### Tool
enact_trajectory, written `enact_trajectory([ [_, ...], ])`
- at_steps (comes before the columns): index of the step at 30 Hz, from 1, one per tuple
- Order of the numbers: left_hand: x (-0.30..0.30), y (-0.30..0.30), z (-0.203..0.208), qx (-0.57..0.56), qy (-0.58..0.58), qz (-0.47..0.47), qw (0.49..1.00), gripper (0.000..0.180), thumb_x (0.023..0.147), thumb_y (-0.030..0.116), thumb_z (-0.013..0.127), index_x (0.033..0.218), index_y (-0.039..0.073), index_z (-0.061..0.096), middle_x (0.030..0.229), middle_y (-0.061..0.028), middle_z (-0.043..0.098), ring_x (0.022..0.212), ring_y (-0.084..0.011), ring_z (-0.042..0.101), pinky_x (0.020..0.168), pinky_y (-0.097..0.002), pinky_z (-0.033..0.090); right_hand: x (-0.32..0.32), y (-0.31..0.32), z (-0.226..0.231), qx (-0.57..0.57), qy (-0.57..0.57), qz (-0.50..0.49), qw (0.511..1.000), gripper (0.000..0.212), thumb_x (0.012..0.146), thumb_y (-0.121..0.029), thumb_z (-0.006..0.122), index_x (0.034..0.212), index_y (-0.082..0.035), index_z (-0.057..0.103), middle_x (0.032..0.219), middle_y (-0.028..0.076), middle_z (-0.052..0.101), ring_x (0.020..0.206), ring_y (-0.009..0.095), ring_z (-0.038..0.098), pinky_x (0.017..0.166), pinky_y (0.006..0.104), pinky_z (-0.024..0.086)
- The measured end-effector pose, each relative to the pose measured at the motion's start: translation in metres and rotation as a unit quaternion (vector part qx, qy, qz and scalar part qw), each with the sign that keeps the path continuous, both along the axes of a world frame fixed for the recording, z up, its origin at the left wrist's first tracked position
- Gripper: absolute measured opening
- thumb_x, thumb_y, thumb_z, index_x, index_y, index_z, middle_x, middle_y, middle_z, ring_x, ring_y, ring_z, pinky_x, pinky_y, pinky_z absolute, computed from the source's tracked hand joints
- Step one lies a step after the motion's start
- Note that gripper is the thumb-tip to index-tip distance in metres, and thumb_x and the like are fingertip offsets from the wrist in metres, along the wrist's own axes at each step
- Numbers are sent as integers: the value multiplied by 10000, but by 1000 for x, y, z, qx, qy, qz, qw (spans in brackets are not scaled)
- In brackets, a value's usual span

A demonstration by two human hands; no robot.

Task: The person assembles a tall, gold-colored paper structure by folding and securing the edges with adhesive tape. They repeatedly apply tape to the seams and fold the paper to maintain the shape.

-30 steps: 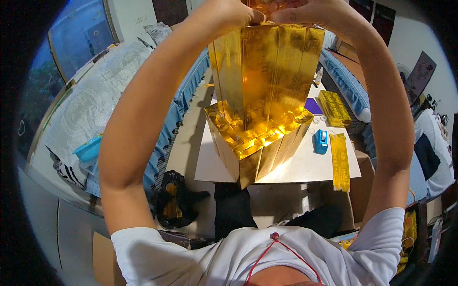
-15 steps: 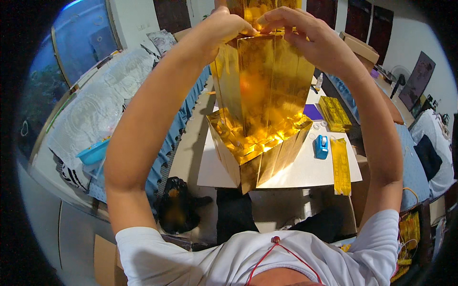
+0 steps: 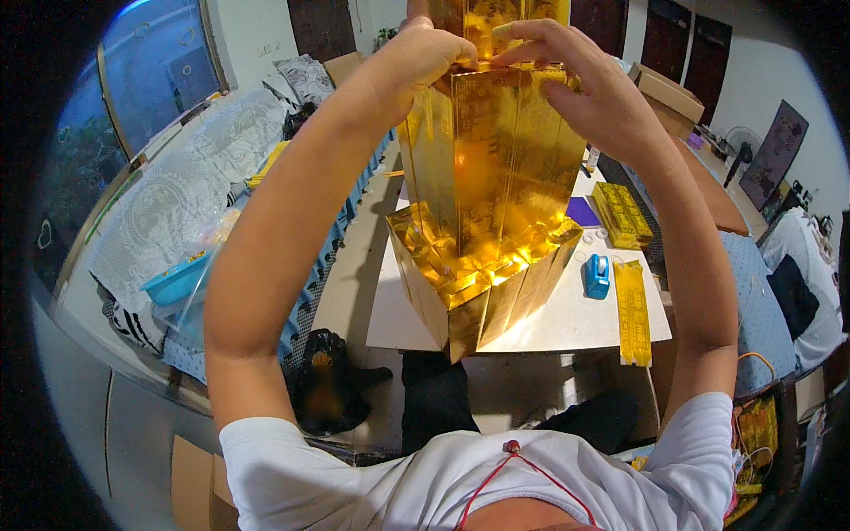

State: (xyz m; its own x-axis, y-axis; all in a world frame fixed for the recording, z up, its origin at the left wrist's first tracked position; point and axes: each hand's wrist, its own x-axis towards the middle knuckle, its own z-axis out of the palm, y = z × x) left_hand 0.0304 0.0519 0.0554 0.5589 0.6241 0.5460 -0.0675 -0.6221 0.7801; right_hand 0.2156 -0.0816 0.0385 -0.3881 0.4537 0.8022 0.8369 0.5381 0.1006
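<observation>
A tall tiered structure of shiny gold foil paper (image 3: 518, 168) stands on a white table in front of me. Its wide lower tier (image 3: 505, 314) has a crumpled foil ledge, and a narrower upper tier (image 3: 503, 26) runs out of the top of the view. My left hand (image 3: 429, 55) is closed at the seam below that upper tier, its thumb pressed on the edge and other fingers mostly hidden behind. Opposite it, my right hand (image 3: 589, 84) curls over the same seam, fingertips close to the left thumb and its own thumb against the front panel.
On the white table (image 3: 403, 319) lie a blue tape dispenser (image 3: 597, 277), a flat yellow paper strip (image 3: 632, 310), a yellow paper bundle (image 3: 622, 215) and small rings. Left stands a covered sofa with a blue basin (image 3: 177, 279). A black plastic bag (image 3: 328, 389) sits on the floor.
Both hands and the gold structure have shifted slightly to the right. My right fingers have lifted and straightened a little along the seam.
</observation>
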Motion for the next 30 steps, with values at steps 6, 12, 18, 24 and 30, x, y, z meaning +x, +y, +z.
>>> enact_trajectory([
  [6,-9,-19,-5,56,-39,1,998,718,843,152,641,1456,-8,303,1077,-191,620,902,-248,656,760,-377,556,-19,-6,-7,114,-110,-86,984,391,885,-16,631,1267,-97,605,1156,100,669,1151,296,583,1006,413,483],
  [12,-27,-25,-4,-11,-131,-107,985,620,915,163,523,1500,59,347,1115,-125,638,945,-209,655,798,-340,547,-21,-2,-15,103,-32,-57,993,253,886,-149,726,1124,-75,683,1127,113,657,1106,321,577,954,400,501],
  [18,-28,1,-14,50,-133,-66,988,446,917,65,568,1362,46,554,1264,-116,654,1125,-218,652,982,-341,502,-29,-1,-17,107,-24,-74,991,290,890,-187,731,1139,-52,667,1154,127,619,1113,335,550,944,407,492],
  [24,-33,4,-13,22,-60,2,998,455,884,107,683,1321,17,592,1142,-101,689,1072,-200,658,969,-334,497,-34,-1,-20,133,-30,-117,984,296,902,-202,715,1132,-34,632,1150,141,608,1105,343,554,930,429,487],
  [30,-36,22,-15,23,-79,-12,997,427,895,151,721,1290,20,629,1047,-85,712,1038,-181,659,958,-303,478,-33,2,-21,135,-7,-98,986,282,892,-185,727,1104,-33,620,1132,159,594,1086,356,569,920,430,492],
])
